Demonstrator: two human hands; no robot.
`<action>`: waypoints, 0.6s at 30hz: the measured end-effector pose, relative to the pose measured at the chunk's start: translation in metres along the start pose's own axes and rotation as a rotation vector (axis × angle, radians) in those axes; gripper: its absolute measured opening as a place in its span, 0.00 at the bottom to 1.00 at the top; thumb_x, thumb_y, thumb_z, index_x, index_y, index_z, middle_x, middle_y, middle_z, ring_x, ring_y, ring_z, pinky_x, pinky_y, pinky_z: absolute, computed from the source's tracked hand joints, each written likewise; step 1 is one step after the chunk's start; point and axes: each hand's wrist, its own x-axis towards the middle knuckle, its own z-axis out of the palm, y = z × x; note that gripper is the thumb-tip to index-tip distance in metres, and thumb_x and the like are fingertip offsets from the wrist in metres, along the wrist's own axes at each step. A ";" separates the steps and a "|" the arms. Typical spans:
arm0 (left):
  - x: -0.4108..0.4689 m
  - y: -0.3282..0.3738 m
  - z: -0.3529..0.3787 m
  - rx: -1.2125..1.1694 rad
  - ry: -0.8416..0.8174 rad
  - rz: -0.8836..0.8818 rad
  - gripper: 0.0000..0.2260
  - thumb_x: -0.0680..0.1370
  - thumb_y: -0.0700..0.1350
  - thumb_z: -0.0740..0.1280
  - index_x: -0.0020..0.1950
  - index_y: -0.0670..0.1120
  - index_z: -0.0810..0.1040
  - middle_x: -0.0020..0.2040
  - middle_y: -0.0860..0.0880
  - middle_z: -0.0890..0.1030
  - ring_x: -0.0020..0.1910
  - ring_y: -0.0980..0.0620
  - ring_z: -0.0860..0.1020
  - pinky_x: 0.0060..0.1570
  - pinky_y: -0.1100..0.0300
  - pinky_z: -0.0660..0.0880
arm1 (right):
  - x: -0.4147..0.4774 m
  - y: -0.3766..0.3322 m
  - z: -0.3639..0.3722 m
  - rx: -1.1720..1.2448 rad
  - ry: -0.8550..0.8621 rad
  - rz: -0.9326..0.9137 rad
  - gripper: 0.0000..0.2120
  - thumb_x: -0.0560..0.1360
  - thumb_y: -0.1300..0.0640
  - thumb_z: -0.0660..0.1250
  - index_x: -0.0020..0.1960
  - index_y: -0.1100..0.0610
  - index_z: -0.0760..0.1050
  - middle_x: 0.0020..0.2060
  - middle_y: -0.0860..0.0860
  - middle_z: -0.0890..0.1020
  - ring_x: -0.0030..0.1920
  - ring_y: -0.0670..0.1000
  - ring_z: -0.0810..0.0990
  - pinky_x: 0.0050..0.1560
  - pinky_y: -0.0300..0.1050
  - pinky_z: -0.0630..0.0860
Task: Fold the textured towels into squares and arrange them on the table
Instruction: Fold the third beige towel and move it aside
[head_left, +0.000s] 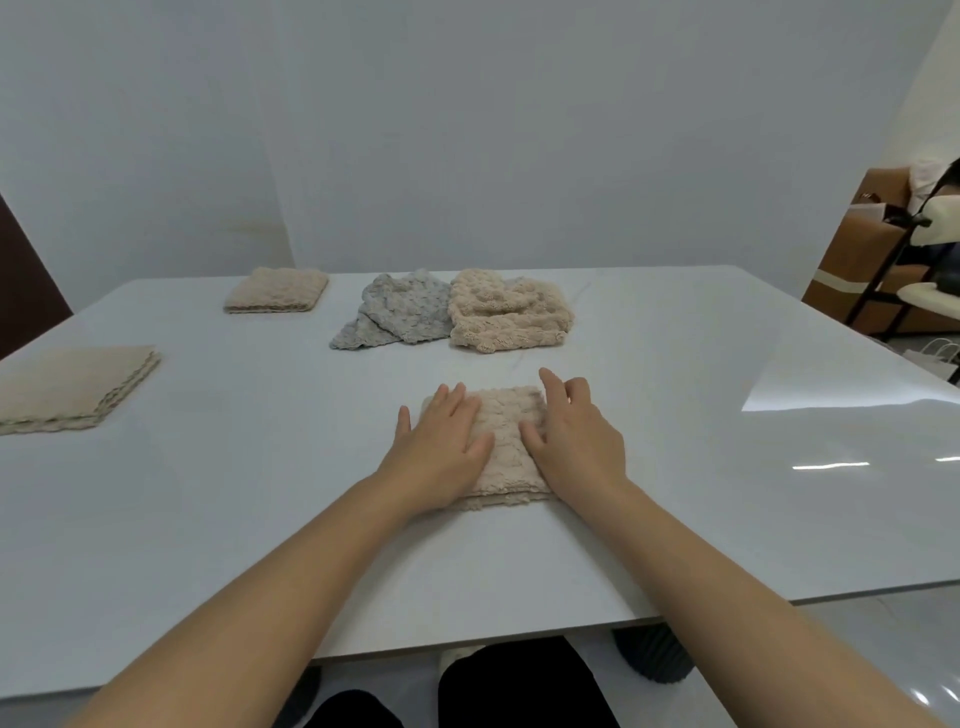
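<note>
1. Head view: a folded tan towel (506, 410) lies on the white table (249, 493), in the middle and close to the near edge.
2. The left hand (441, 441) lies flat on the left part of this towel. Its fingers are straight and point to the far side.
3. The right hand (576, 441) rests on the right part of the same towel. Its fingers are spread and a little bent. It does not grab anything.
4. A strip of the towel shows between the two thumbs.
5. Far behind the hands lies a gray towel (400, 312), not folded flat. A bumpy tan towel (509, 312) lies in a heap just to its right, touching it.
6. A small folded tan square (278, 290) sits at the far left.
7. A bigger folded tan square (72, 387) sits at the left edge, nearer than the small one.
</note>
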 end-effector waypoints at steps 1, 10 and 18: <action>0.006 -0.004 -0.005 -0.049 0.036 -0.018 0.25 0.83 0.53 0.50 0.79 0.48 0.51 0.79 0.51 0.48 0.78 0.53 0.44 0.75 0.44 0.42 | 0.002 0.002 0.001 -0.001 0.019 -0.025 0.27 0.79 0.47 0.58 0.75 0.53 0.55 0.65 0.53 0.66 0.56 0.55 0.75 0.43 0.47 0.71; 0.014 -0.040 -0.045 -0.428 0.119 -0.042 0.11 0.76 0.42 0.68 0.57 0.51 0.77 0.45 0.53 0.80 0.46 0.56 0.77 0.47 0.64 0.73 | 0.029 0.007 -0.002 -0.091 -0.085 -0.195 0.28 0.77 0.39 0.60 0.73 0.50 0.62 0.66 0.50 0.71 0.65 0.54 0.70 0.61 0.52 0.66; -0.011 -0.050 -0.053 -0.619 -0.128 -0.192 0.06 0.73 0.46 0.73 0.46 0.45 0.80 0.32 0.52 0.78 0.29 0.51 0.72 0.27 0.64 0.67 | 0.041 -0.018 -0.019 -0.056 -0.233 -0.139 0.26 0.80 0.48 0.60 0.75 0.53 0.59 0.72 0.53 0.65 0.71 0.55 0.64 0.67 0.54 0.63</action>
